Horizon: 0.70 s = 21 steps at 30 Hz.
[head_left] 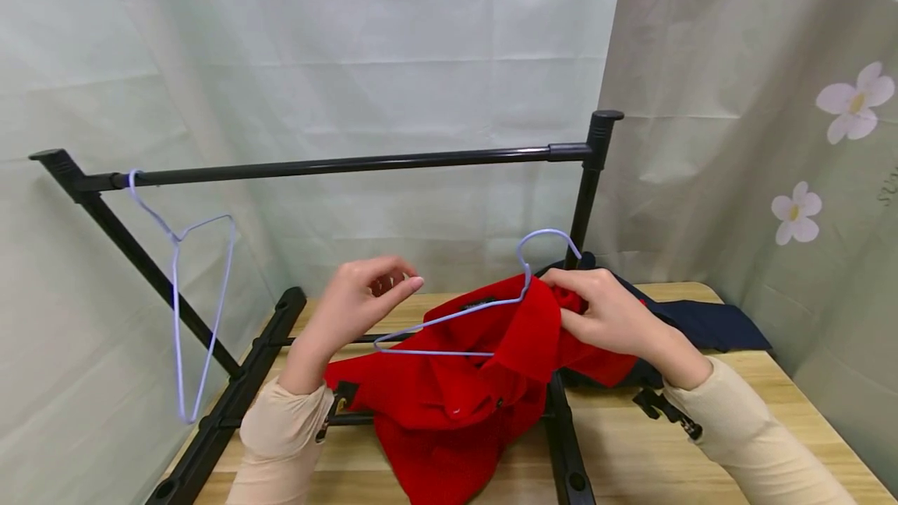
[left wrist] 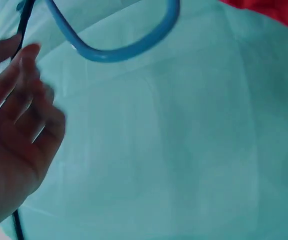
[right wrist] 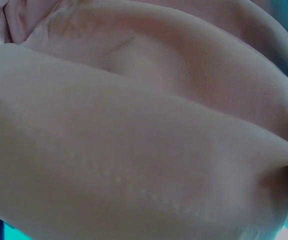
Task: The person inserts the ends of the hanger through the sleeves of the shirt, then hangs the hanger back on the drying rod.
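Observation:
A red buttoned shirt (head_left: pixel 449 404) with a collar hangs at the middle of the head view. My right hand (head_left: pixel 606 314) grips it by the collar side. A lavender wire hanger (head_left: pixel 449 318) sits partly inside the shirt: its hook rises above the collar and its left end sticks out over the fabric. My left hand (head_left: pixel 365 298) is raised left of the shirt, apart from it, fingers loosely bent with nothing between them. In the left wrist view part of a hanger (left wrist: pixel 113 55) curves beside that hand. A beige sleeve (right wrist: pixel 144 125) fills the right wrist view and hides the right hand there.
A black garment rack (head_left: pixel 351 166) stands on the wooden table (head_left: pixel 652 443). Another lavender hanger (head_left: pixel 175 294) hangs from its bar at the far left. Dark navy clothing (head_left: pixel 708 323) lies at the right behind my right hand. Pale curtains (head_left: pixel 421 45) enclose the back and sides.

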Available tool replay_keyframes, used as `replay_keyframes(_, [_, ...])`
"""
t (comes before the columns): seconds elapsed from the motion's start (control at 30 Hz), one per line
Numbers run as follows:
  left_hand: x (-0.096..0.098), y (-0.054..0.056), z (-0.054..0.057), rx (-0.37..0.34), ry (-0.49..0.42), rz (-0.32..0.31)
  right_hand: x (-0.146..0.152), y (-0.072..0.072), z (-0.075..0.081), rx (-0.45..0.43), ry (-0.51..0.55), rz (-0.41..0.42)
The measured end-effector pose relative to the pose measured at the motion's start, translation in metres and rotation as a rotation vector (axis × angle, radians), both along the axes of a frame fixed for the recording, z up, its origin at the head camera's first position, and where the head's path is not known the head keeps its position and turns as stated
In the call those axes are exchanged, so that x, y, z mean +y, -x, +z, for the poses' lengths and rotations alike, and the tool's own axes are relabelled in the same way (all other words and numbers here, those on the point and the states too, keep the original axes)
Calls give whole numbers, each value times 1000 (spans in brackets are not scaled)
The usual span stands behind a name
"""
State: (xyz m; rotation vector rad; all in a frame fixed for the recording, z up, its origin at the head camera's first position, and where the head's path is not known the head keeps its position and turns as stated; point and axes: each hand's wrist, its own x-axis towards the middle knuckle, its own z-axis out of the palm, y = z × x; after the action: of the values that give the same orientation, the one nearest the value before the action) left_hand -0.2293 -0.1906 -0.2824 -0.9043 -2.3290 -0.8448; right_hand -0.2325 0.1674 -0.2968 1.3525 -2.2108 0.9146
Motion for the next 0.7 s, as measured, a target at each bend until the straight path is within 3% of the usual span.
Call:
replay_keyframes(0.1, [-7,6,-6,-155,7,-2,0,0,-1,-5,2,5])
replay_keyframes(0.17, [-10,10,-11,-219,28,0,0,0,-1,-15,4,13])
replay_keyframes(0.33, [-13,17,-24,-328,74,-49,0,-1,-1,-23,14,21])
replay_keyframes(0.7, [-15,30,-51,-590,54,-208,-1,1,-3,-4,26,34])
